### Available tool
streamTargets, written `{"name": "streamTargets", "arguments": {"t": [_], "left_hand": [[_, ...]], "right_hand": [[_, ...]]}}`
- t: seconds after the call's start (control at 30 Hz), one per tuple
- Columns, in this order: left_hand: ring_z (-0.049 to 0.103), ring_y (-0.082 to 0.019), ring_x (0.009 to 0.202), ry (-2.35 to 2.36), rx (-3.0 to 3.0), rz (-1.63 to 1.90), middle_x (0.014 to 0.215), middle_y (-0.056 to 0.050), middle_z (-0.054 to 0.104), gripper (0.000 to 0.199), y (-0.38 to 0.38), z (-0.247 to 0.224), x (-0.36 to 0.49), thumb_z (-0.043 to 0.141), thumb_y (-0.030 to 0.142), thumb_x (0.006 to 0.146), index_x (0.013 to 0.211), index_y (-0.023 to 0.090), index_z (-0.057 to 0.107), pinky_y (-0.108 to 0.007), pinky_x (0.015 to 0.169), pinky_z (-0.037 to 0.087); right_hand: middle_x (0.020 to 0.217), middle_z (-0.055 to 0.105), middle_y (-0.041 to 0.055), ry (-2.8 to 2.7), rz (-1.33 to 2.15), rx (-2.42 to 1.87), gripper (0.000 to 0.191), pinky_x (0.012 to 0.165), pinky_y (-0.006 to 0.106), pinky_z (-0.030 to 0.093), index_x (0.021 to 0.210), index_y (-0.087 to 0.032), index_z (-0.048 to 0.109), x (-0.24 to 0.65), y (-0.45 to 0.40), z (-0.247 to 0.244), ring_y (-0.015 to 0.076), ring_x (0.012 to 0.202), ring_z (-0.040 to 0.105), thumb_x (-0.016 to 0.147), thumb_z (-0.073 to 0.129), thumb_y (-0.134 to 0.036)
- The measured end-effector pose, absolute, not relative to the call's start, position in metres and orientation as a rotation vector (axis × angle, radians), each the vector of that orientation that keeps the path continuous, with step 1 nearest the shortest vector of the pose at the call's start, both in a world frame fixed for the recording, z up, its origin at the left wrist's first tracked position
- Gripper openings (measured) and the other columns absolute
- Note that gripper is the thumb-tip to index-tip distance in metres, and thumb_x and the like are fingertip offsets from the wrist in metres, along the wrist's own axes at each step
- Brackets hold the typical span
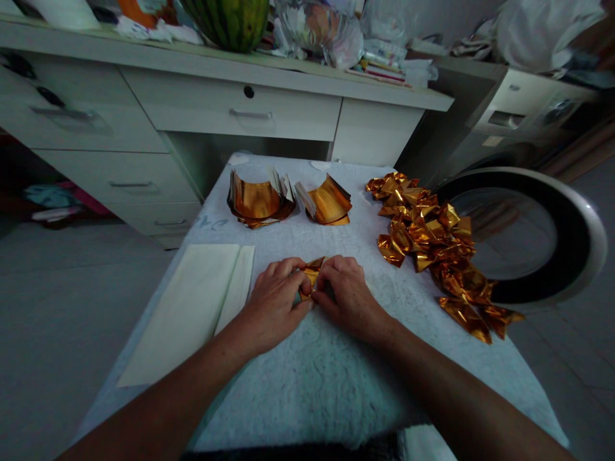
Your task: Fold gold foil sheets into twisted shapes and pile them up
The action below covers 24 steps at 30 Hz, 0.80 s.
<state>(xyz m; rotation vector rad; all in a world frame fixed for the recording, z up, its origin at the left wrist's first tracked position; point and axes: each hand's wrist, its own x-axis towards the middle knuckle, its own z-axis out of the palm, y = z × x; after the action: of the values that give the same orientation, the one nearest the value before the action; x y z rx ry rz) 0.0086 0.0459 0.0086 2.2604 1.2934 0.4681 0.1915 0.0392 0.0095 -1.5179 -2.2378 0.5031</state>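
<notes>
Between my two hands, low over the cloth-covered table, is a small piece of gold foil paper (312, 272), partly folded and mostly hidden by fingers. My left hand (276, 298) has its fingers closed on the left side of the foil paper. From the right, my right hand (348, 291) pinches the same piece, its thumb and fingertips close to the left ones. Beyond the hands stand two curved stacks of gold foil paper, a wider left stack (257, 200) and a narrower right stack (329, 202). Many folded gold foil pieces (427, 224) lie heaped along the right side.
White paper sheets (192, 288) lie at the left of the table (298, 397). Behind it stands a white drawer desk (202, 105) with a watermelon (225, 22) and a clear bowl (312, 29) on top. A washing machine's open round door (583, 237) reaches in at the right.
</notes>
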Motion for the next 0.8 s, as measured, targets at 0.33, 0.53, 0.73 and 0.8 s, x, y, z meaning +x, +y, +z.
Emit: {"name": "streamTargets", "arguments": {"t": [0.33, 0.53, 0.73, 0.8], "left_hand": [[0.046, -0.029, 0.119, 1.325, 2.224, 0.461, 0.129, -0.007, 0.051, 0.009, 0.046, 0.009, 0.011, 0.063, 0.017, 0.082, 0.087, 0.021, 0.058, -0.049, 0.102, 0.040], [0.047, -0.029, 0.118, 1.332, 2.217, 0.451, 0.126, -0.007, 0.053, 0.007, 0.046, 0.014, 0.012, 0.063, 0.017, 0.081, 0.085, 0.021, 0.058, -0.050, 0.102, 0.040], [0.047, -0.030, 0.118, 1.328, 2.221, 0.458, 0.126, -0.007, 0.052, 0.008, 0.045, 0.012, 0.012, 0.062, 0.016, 0.080, 0.085, 0.021, 0.057, -0.050, 0.101, 0.041], [0.047, -0.030, 0.117, 1.324, 2.229, 0.470, 0.126, -0.007, 0.052, 0.008, 0.045, 0.010, 0.012, 0.062, 0.017, 0.081, 0.086, 0.021, 0.057, -0.051, 0.101, 0.041]], "right_hand": [[0.103, 0.055, 0.0074, -2.243, 0.494, -1.572, 0.006, 0.086, 0.039, 0.037, 0.082, -0.019, 0.061, 0.192, 0.037, 0.012, 0.0242, 0.099, 0.045, 0.086, 0.064, -0.021], [0.104, 0.055, 0.0055, -2.245, 0.612, -1.483, 0.004, 0.089, 0.040, 0.037, 0.081, -0.019, 0.062, 0.198, 0.038, 0.017, 0.0225, 0.100, 0.046, 0.083, 0.062, -0.015], [0.102, 0.055, 0.0064, -2.223, 0.620, -1.570, 0.011, 0.090, 0.041, 0.037, 0.074, -0.018, 0.060, 0.196, 0.039, 0.018, 0.0230, 0.101, 0.045, 0.082, 0.059, -0.010], [0.103, 0.055, 0.0067, -2.223, 0.631, -1.595, 0.011, 0.090, 0.042, 0.036, 0.074, -0.018, 0.060, 0.195, 0.039, 0.020, 0.0233, 0.101, 0.045, 0.082, 0.060, -0.010]]}}
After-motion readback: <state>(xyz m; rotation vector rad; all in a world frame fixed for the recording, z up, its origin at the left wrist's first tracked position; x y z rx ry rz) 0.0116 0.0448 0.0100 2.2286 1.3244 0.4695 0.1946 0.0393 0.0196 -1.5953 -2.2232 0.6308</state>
